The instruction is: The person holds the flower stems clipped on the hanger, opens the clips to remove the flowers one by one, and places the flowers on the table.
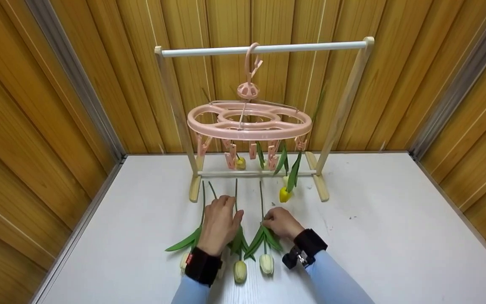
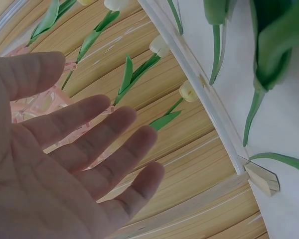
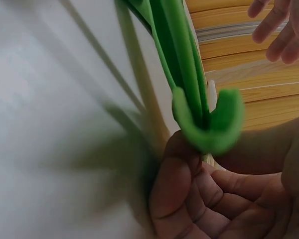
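My right hand pinches the stem of a white tulip where its green leaves start, low over the white table. My left hand hovers over the neighbouring tulips with its fingers extended; in the left wrist view the palm holds nothing. A pale yellow-green tulip lies between the two hands. Farther left is another pale tulip, partly covered by the left wrist, and one more bloom is mostly hidden behind that wristband. All these stems point toward the rack.
A pink clip hanger hangs from the white bar of a wooden rack. Several tulips dangle head down from its clips, including a bright yellow tulip at the right. Wood-patterned walls surround the table.
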A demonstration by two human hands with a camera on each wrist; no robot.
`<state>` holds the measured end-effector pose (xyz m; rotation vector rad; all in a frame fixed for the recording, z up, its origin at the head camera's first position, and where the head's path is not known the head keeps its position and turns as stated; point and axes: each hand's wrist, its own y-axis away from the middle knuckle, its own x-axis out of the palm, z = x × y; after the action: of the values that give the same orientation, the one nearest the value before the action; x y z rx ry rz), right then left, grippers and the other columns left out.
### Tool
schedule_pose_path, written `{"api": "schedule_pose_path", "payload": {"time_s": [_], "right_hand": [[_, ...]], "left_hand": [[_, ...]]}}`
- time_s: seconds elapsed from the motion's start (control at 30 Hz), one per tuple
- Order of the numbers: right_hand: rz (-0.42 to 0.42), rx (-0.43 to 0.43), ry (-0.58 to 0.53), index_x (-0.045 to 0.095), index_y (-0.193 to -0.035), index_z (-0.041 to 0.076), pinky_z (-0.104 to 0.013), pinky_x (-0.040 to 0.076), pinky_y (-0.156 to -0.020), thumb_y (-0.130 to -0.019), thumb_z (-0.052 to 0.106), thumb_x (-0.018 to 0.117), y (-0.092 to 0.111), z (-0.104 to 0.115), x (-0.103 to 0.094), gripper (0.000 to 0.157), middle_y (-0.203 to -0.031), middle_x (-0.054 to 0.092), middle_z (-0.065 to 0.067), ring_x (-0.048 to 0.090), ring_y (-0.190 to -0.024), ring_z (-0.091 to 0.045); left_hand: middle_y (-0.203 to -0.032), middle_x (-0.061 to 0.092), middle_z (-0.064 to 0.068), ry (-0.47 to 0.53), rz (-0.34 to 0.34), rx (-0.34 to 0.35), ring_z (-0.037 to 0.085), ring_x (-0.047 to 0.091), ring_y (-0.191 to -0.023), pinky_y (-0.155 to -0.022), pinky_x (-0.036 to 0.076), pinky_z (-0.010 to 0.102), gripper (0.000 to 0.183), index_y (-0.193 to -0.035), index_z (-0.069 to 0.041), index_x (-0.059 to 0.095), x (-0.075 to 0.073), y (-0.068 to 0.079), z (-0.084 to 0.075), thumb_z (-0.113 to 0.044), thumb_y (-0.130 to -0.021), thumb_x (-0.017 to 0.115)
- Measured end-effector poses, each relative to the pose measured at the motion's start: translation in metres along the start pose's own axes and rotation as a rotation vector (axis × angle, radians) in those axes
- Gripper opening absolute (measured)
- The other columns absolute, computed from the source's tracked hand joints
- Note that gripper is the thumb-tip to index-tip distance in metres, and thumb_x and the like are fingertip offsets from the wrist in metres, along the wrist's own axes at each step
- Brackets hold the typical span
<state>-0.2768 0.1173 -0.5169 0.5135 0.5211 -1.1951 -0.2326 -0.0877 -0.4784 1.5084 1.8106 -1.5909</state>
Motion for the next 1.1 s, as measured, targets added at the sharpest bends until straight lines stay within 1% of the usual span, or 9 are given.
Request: {"api": "schedule_pose_path", "payload": {"time_s": [0.23, 0.37, 0.53, 0.6, 0.67, 0.77, 0.87, 0.97, 1.1], "right_hand": [[0.01, 0.037, -0.004, 0.072, -0.099, -0.006, -0.027, 0.051, -0.056, -0.096, 0.007, 0.067, 0.0, 0.001, 0.0, 0.014, -0.085, 0.069, -0.01, 0.058, -0.061, -0.013], [0.022, 0.065, -0.021, 0.07, -0.094, -0.003, -0.028, 0.053, -0.052, -0.097, 0.008, 0.068, 0.003, 0.002, -0.002, 0.011, -0.08, 0.067, -0.008, 0.058, -0.055, -0.013], [0.035, 0.081, -0.029, 0.068, -0.09, 0.0, -0.027, 0.05, -0.051, -0.097, 0.007, 0.068, 0.005, 0.002, -0.005, 0.01, -0.073, 0.065, -0.007, 0.058, -0.054, -0.014], [0.042, 0.079, -0.04, 0.067, -0.089, 0.001, -0.026, 0.048, -0.051, -0.098, 0.007, 0.068, 0.007, 0.001, -0.006, 0.011, -0.069, 0.064, -0.007, 0.057, -0.055, -0.014], [0.05, 0.054, -0.052, 0.067, -0.087, 0.0, -0.026, 0.047, -0.051, -0.097, 0.006, 0.066, 0.008, -0.002, -0.008, 0.011, -0.066, 0.062, -0.005, 0.056, -0.053, -0.014], [0.069, 0.003, -0.054, 0.066, -0.084, 0.0, -0.025, 0.045, -0.049, -0.095, 0.002, 0.063, 0.012, -0.007, -0.014, 0.012, -0.061, 0.059, -0.004, 0.054, -0.051, -0.014], [0.088, -0.011, -0.046, 0.068, -0.085, -0.002, -0.025, 0.044, -0.049, -0.094, 0.001, 0.061, 0.016, -0.01, -0.023, 0.011, -0.063, 0.06, -0.004, 0.054, -0.052, -0.014], [0.092, 0.011, -0.048, 0.07, -0.091, -0.003, -0.026, 0.048, -0.052, -0.096, 0.004, 0.062, 0.021, -0.011, -0.035, 0.011, -0.071, 0.065, -0.006, 0.058, -0.058, -0.016], [0.078, -0.013, -0.072, 0.07, -0.097, -0.004, -0.03, 0.052, -0.057, -0.096, 0.005, 0.063, 0.029, -0.014, -0.051, 0.011, -0.08, 0.069, -0.01, 0.063, -0.065, -0.017]], "left_hand": [[-0.113, 0.069, 0.021, 0.02, 0.03, -0.032, 0.041, 0.065, -0.102, -0.088, 0.051, 0.057, 0.028, -0.115, 0.001, 0.07, -0.001, 0.0, -0.002, -0.016, -0.093, 0.076], [-0.111, 0.069, 0.021, 0.015, 0.025, -0.02, 0.041, 0.066, -0.1, -0.086, 0.052, 0.057, 0.028, -0.114, 0.001, 0.07, 0.0, 0.0, -0.001, -0.016, -0.093, 0.076], [-0.11, 0.069, 0.021, 0.016, 0.015, 0.002, 0.041, 0.066, -0.099, -0.084, 0.052, 0.057, 0.028, -0.114, 0.001, 0.07, 0.0, 0.0, 0.0, -0.015, -0.092, 0.076], [-0.111, 0.069, 0.021, 0.022, 0.018, 0.004, 0.041, 0.066, -0.099, -0.084, 0.052, 0.058, 0.029, -0.115, 0.002, 0.07, 0.0, 0.0, 0.0, -0.015, -0.092, 0.076], [-0.11, 0.069, 0.02, 0.023, 0.019, 0.007, 0.041, 0.066, -0.099, -0.084, 0.052, 0.058, 0.029, -0.115, 0.002, 0.07, 0.0, 0.001, -0.001, -0.014, -0.092, 0.076], [-0.11, 0.069, 0.02, 0.027, 0.022, 0.008, 0.04, 0.066, -0.098, -0.083, 0.052, 0.057, 0.028, -0.114, 0.002, 0.069, 0.0, 0.002, -0.002, -0.013, -0.092, 0.076], [-0.11, 0.069, 0.021, 0.034, 0.024, 0.014, 0.041, 0.066, -0.097, -0.083, 0.052, 0.058, 0.028, -0.114, 0.003, 0.069, -0.001, 0.002, -0.002, -0.013, -0.092, 0.076], [-0.11, 0.069, 0.021, 0.048, 0.031, 0.02, 0.041, 0.066, -0.097, -0.083, 0.052, 0.058, 0.027, -0.114, 0.003, 0.069, -0.003, 0.001, -0.003, -0.014, -0.093, 0.075], [-0.112, 0.068, 0.02, 0.101, 0.05, 0.017, 0.041, 0.066, -0.101, -0.088, 0.051, 0.058, 0.027, -0.116, 0.002, 0.069, -0.007, 0.0, -0.007, -0.015, -0.096, 0.072]]}}
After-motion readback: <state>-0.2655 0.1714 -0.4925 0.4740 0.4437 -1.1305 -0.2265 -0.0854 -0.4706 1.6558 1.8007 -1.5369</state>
